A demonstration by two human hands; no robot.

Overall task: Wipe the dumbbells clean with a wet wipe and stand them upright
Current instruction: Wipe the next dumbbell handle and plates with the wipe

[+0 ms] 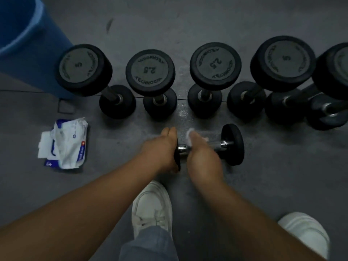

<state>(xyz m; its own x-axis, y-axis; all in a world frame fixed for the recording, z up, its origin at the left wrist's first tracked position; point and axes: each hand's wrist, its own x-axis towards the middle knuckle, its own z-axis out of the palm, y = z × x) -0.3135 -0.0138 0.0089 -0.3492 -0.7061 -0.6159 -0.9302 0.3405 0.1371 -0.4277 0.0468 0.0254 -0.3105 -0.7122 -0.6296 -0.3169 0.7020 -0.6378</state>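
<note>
Wipes pack (70, 145), left hand (160, 150) gripping dumbbell (233, 144), right hand (203, 156) clutching wipe (190, 133)

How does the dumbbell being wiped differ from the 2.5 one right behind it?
The wiped dumbbell lies on its side; the 2.5 dumbbell stands on end. The left hand and right hand, with a wipe, grip the wiped dumbbell; nothing touches the 2.5 dumbbell. Both: black heads, metal handles.

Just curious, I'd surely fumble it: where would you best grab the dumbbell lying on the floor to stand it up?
The chrome handle, from above. The lying dumbbell rests on its round heads, so the handle probably clears the floor and fingers can curl under. The right hand, holding the wet wipe, wraps it so; the left hand grips one head.
</note>
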